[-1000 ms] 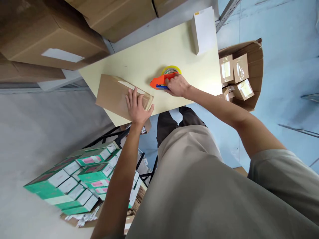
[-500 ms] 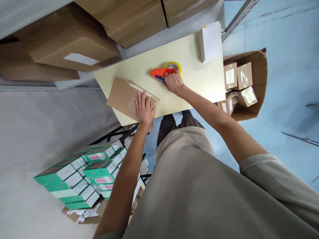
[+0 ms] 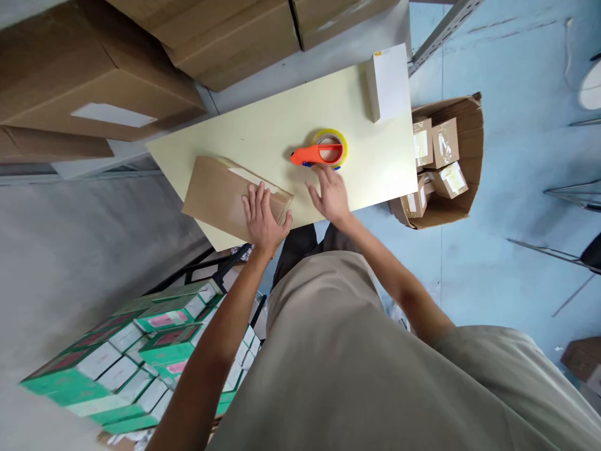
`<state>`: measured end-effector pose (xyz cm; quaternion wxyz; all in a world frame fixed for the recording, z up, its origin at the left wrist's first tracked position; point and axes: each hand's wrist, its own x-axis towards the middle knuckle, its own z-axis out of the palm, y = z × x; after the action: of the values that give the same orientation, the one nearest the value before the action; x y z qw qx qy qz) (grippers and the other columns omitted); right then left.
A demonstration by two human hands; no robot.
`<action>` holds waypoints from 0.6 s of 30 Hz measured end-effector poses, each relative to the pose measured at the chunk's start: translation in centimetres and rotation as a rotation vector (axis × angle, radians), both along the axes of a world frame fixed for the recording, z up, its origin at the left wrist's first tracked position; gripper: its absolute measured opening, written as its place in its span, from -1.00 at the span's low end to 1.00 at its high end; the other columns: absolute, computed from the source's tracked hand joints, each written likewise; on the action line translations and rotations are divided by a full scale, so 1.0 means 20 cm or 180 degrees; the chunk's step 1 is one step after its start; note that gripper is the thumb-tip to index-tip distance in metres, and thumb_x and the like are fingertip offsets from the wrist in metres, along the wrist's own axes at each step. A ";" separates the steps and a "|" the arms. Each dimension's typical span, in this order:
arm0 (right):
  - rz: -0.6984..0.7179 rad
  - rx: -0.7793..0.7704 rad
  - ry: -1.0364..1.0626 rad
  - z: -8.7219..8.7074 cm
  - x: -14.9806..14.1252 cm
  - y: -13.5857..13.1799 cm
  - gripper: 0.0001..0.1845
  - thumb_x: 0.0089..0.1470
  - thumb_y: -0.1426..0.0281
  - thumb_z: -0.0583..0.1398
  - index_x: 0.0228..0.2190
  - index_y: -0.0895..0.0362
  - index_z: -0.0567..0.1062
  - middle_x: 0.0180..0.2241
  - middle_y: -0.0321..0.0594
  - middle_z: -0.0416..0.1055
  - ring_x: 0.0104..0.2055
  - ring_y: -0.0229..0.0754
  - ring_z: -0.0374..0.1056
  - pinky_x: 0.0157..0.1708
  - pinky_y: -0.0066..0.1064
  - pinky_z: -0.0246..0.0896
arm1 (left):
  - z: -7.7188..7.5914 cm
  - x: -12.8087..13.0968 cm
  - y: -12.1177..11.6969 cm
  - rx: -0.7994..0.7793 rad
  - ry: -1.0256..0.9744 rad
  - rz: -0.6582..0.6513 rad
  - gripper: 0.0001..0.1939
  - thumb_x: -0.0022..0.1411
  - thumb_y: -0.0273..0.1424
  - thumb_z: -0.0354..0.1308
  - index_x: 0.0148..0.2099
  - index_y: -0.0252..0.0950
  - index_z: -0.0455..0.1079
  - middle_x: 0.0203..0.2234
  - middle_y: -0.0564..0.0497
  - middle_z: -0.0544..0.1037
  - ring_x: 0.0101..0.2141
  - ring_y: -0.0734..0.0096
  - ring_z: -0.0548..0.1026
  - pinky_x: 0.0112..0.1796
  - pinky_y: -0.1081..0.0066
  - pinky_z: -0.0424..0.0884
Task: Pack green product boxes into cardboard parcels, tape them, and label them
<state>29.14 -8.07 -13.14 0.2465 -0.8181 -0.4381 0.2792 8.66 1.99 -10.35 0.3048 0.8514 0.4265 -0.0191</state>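
the orange tape dispenser (image 3: 305, 155) lies on its side on the pale yellow table (image 3: 385, 156), nose to the left, with a roll of yellow-edged tape (image 3: 345, 150) fitted in its frame and a bit of blue showing along its near side. just on the near side of the dispenser is the person's right grip (image 3: 332, 195), a bare hand, loose, with thumb and fingers parted. its fingertips are right by the blue part; whether they touch it is hard to say.

to the left of the dispenser and a little nearer the person, a brown cardboard box (image 3: 213, 194) lies slantwise on the table, one corner showing past the table's left edge. a white strip (image 3: 251, 177) runs along its far side. the left grip (image 3: 263, 222), also bare, rests palm down on the end of this box closest to the dispenser, fingers spread flat and thumb set apart, pressing rather than clasping.

beyond the dispenser and to its right, a white box (image 3: 393, 84) sits near the table's far corner. farther right of the dispenser, past the table's end, a worn carton (image 3: 474, 156) holds several small brown boxes (image 3: 445, 143) with shiny tape and white labels. well beyond the dispenser to the left are large brown cartons (image 3: 154, 100). well to its near left stands a stack of green and white boxes (image 3: 117, 376).
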 end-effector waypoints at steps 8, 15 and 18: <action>0.0051 -0.0403 0.1873 -0.05 -0.32 0.16 -0.25 0.69 0.06 -0.20 0.24 0.15 0.64 0.17 0.02 0.69 0.26 0.00 0.60 0.36 -0.19 0.40 | -0.01 -0.05 0.01 -0.0126 -0.0142 -0.0149 -0.09 0.31 -0.22 0.29 0.63 -0.26 0.19 0.66 -0.26 0.12 0.68 -0.12 -0.17 0.62 -0.20 -0.33; -0.0783 -0.0214 0.2366 -0.08 -0.32 0.23 -0.11 0.54 -0.27 -0.08 0.04 0.15 0.74 0.15 -0.02 0.72 0.27 -0.02 0.59 0.40 -0.21 0.38 | 0.01 -0.08 0.06 -0.0153 -0.0482 -0.0497 -0.18 0.36 -0.25 0.24 0.60 -0.26 0.24 0.63 -0.25 0.21 0.67 -0.12 -0.06 0.63 -0.16 -0.23; -0.1768 -0.0326 0.1995 -0.05 -0.36 0.16 -0.09 0.51 -0.30 -0.08 -0.03 0.20 0.69 0.03 0.06 0.72 0.19 0.04 0.62 0.28 -0.13 0.49 | 0.03 -0.08 0.30 -0.0081 -0.0617 -0.0424 -0.34 0.47 -0.18 0.15 0.53 -0.22 0.34 0.62 -0.24 0.23 0.65 -0.04 0.05 0.62 -0.09 -0.14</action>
<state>21.91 -4.84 -14.09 0.3928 -0.7918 -0.0902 0.4590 7.04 8.08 -9.70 0.3534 0.8717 0.3373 0.0377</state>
